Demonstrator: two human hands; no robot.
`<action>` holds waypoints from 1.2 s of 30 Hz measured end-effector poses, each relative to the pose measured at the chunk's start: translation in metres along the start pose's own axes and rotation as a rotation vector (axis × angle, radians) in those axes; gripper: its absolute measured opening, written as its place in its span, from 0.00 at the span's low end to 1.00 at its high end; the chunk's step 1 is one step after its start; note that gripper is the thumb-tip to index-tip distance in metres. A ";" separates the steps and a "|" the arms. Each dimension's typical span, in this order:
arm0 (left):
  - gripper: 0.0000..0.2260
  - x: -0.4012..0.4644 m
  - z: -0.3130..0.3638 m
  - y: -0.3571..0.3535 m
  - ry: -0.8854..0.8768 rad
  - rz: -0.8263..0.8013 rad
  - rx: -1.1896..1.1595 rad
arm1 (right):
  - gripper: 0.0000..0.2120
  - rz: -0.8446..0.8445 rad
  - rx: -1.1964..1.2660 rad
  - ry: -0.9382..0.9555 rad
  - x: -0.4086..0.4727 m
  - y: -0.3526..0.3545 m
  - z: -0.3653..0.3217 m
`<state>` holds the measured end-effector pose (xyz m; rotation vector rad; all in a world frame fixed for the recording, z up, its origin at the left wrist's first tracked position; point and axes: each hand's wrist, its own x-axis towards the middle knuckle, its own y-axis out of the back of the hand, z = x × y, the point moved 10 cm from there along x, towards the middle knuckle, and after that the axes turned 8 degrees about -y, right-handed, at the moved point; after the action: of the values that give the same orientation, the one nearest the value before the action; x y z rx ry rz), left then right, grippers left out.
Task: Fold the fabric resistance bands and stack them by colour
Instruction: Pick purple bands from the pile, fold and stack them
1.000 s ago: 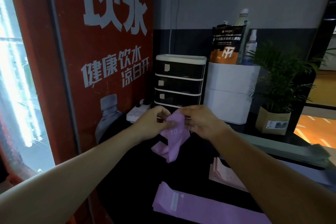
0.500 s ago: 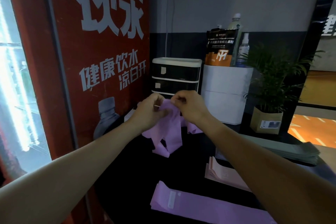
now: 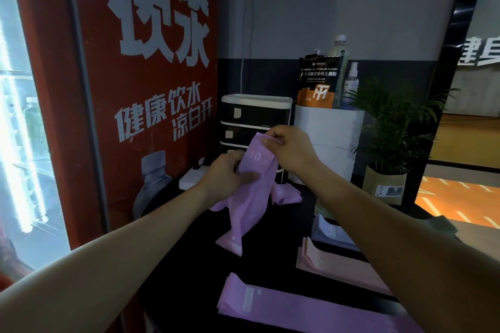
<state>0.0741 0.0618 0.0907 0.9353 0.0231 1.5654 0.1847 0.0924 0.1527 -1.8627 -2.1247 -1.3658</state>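
Note:
A purple fabric band [image 3: 254, 192] marked "10" hangs in the air above the black table [image 3: 189, 265]. My right hand [image 3: 290, 150] pinches its top edge. My left hand [image 3: 226, 176] grips it lower down, thumb across the front. Its lower end droops to the table. More purple fabric [image 3: 286, 194] lies crumpled behind it. A flat purple band [image 3: 297, 308] lies at the near edge. A stack of folded pink bands [image 3: 341, 265] sits to the right, partly hidden by my right forearm.
A red drinks cooler [image 3: 151, 89] stands close on the left. Behind are a black drawer unit [image 3: 254, 116], a white container [image 3: 332, 138] with a pouch and bottles on top, and a potted plant [image 3: 387, 143]. A white power strip [image 3: 194, 178] lies by the cooler.
My hands have separated: the right has risen with the band's top edge, the left has slid down it, and the band now hangs stretched out longer.

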 end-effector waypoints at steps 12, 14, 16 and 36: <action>0.14 -0.059 -0.072 -0.023 0.157 -0.449 0.334 | 0.07 0.324 0.236 -0.529 -0.023 0.070 0.107; 0.14 -0.049 -0.064 -0.010 0.109 -0.327 0.382 | 0.07 0.332 0.253 -0.549 -0.031 0.072 0.114; 0.15 -0.039 -0.051 0.012 0.066 -0.085 0.363 | 0.08 0.343 0.281 -0.554 -0.037 0.074 0.118; 0.13 -0.078 -0.072 -0.038 0.320 -0.420 -0.009 | 0.08 0.437 0.249 -0.658 -0.065 0.092 0.141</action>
<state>0.0587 0.0402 -0.0192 0.6147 0.4128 1.3032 0.3502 0.1162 0.0857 -2.6820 -1.7768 -0.4106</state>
